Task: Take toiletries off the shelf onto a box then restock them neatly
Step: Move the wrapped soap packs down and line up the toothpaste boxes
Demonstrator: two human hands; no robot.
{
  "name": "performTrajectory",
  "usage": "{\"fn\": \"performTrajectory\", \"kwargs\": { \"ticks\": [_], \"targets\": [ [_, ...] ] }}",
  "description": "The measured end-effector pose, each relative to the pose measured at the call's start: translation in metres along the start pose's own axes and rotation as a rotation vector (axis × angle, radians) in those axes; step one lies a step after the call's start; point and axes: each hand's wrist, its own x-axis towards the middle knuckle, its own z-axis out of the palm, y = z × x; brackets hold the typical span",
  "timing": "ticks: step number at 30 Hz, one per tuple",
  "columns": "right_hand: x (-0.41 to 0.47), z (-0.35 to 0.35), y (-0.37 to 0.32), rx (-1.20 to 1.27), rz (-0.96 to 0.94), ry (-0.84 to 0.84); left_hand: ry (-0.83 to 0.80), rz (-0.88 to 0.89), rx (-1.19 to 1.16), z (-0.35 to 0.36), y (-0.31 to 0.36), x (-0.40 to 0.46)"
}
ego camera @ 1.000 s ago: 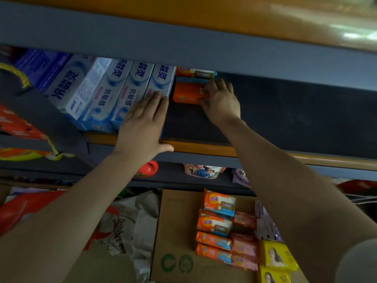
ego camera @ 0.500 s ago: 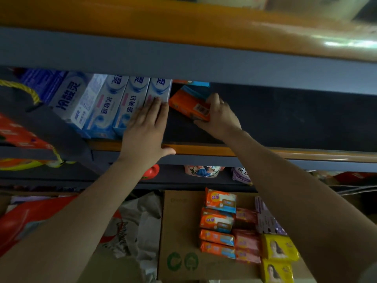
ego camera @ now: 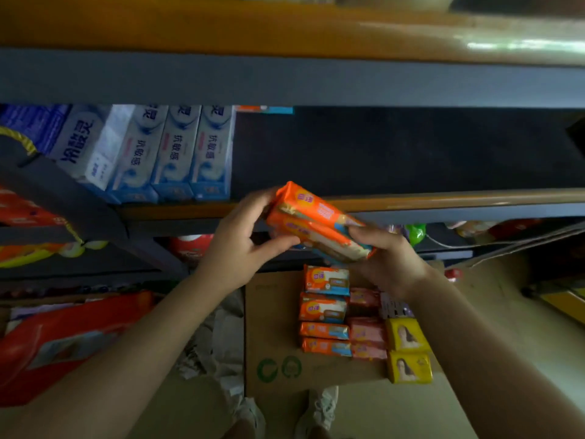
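Holding two stacked orange packs [ego camera: 316, 223], the left hand [ego camera: 235, 248] and right hand [ego camera: 387, 261] each close their fingers on one end, above the box [ego camera: 272, 318]. The box already carries orange, pink and yellow soaps [ego camera: 408, 335]. Beyond, the shelf [ego camera: 411, 153] stands mostly cleared; toothpaste cartons [ego camera: 177, 153] remain, possibly one pack at the back. Restocking is not begun.

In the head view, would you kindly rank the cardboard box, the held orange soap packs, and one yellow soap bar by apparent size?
1. cardboard box, largest by far.
2. orange soap packs, held between the left hand and right hand; being nearer the camera enlarges them.
3. yellow soap bar, smallest, though farther away, so its true gap from the packs is unsure.
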Motion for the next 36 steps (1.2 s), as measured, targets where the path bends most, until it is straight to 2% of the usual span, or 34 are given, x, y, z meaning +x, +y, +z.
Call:
{"fn": "performTrajectory", "kwargs": {
  "ticks": [3, 6, 9, 11, 14, 18, 22, 25, 28, 31, 34, 36],
  "targets": [
    [-0.003, -0.019, 0.033, 0.246, 0.12, 0.001, 0.002, -0.075, -0.083, 0.017, 0.0, -0.01],
    [-0.003, -0.032, 0.061, 0.356, 0.162, 0.04, -0.061, -0.01, 0.004, 0.032, 0.005, -0.023],
    [-0.008, -0.04, 0.078, 0.393, 0.175, 0.084, -0.147, 0.047, 0.107, 0.046, 0.008, -0.033],
    [-0.013, -0.045, 0.084, 0.376, 0.16, 0.094, -0.145, -0.02, 0.084, 0.052, 0.006, -0.037],
    [-0.027, -0.054, 0.083, 0.31, 0.113, 0.012, -0.085, -0.273, -0.025, 0.059, 0.0, -0.038],
    [-0.049, -0.064, 0.073, 0.119, 0.098, -0.059, -0.04, -0.64, -0.322, 0.082, -0.005, -0.049],
    [-0.063, -0.069, 0.061, -0.128, 0.159, -0.043, -0.004, -1.093, -0.656, 0.119, -0.011, -0.066],
    [-0.068, -0.071, 0.056, -0.252, 0.183, 0.058, -0.036, -1.276, -0.78, 0.141, -0.008, -0.079],
    [-0.07, -0.076, 0.058, -0.302, 0.234, 0.21, -0.14, -1.342, -0.838, 0.149, -0.001, -0.088],
    [-0.067, -0.085, 0.066, -0.332, 0.361, 0.294, -0.228, -1.368, -0.828, 0.152, 0.006, -0.092],
    [-0.061, -0.095, 0.083, -0.217, 0.454, 0.341, -0.238, -1.344, -0.721, 0.158, 0.004, -0.104],
    [-0.056, -0.1, 0.102, -0.15, 0.409, 0.308, -0.233, -1.267, -0.577, 0.162, 0.001, -0.115]
  ]
}}
